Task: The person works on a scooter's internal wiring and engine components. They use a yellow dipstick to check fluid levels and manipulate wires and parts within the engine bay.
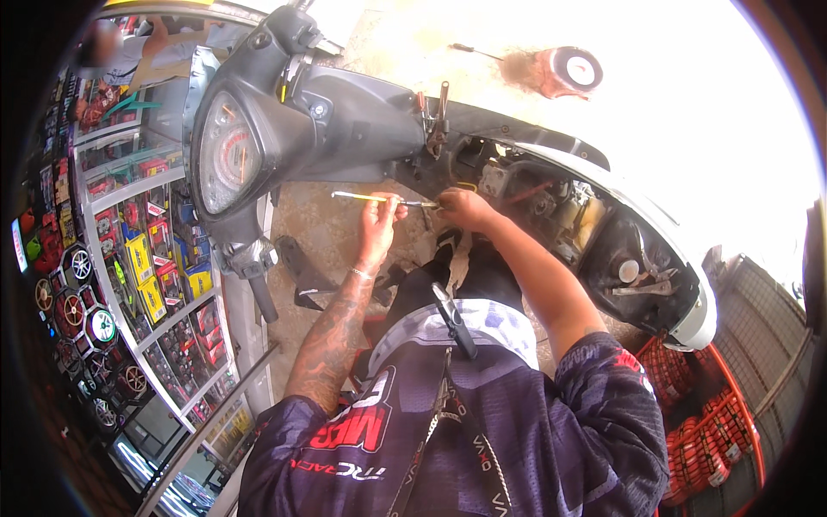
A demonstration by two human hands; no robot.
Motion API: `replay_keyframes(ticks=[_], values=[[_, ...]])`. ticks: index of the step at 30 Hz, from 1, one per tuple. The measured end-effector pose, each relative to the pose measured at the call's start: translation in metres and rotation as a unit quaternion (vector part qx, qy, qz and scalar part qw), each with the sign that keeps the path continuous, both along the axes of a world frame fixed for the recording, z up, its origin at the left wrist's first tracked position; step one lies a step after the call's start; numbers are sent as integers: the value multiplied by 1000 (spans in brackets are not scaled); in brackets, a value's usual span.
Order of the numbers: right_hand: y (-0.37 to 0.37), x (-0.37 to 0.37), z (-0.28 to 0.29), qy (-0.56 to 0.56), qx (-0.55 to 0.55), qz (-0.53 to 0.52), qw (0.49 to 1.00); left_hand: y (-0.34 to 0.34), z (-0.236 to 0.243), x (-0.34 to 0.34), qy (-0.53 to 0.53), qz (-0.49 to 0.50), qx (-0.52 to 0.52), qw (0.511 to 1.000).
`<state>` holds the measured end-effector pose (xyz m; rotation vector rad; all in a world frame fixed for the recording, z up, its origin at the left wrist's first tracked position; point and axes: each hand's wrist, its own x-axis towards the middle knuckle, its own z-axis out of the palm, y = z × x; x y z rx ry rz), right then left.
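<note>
My left hand [381, 215] is closed on a thin light-coloured rod [349, 196] with a darker section pointing right. My right hand [465, 207] is closed at the rod's dark right end; exactly what its fingers pinch is too small to make out. Both hands are over my legs, beside a dark scooter [345, 125] with an exposed compartment [551, 207] at my right. A small yellow wire [466, 184] shows just beyond my right fingers. Pliers and other tools [437, 129] stand upright on the scooter's body.
A glass cabinet [142, 196] of boxed parts lines the left, with wheels [76, 310] beside it and a partly visible person [159, 43] above. A screwdriver [465, 47] and red round object [560, 73] lie on the far floor. A red rack [748, 405] stands lower right.
</note>
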<state>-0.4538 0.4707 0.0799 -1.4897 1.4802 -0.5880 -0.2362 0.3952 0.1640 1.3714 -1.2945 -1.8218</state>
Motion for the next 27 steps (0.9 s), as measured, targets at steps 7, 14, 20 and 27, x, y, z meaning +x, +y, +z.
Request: replay_keyframes(ticks=[7, 14, 20, 27], values=[[6, -6, 0, -263, 117, -139, 947, -7, -7, 1, 15, 26, 26, 999], [6, -12, 1, -274, 178, -111, 939, -6, -5, -4, 4, 24, 29, 999], [9, -4, 5, -315, 124, -146, 930, -5, -8, -2, 11, 32, 42, 999], [10, 0, -13, -354, 174, -152, 906, 2, -8, 0, 9, 28, 38, 999]])
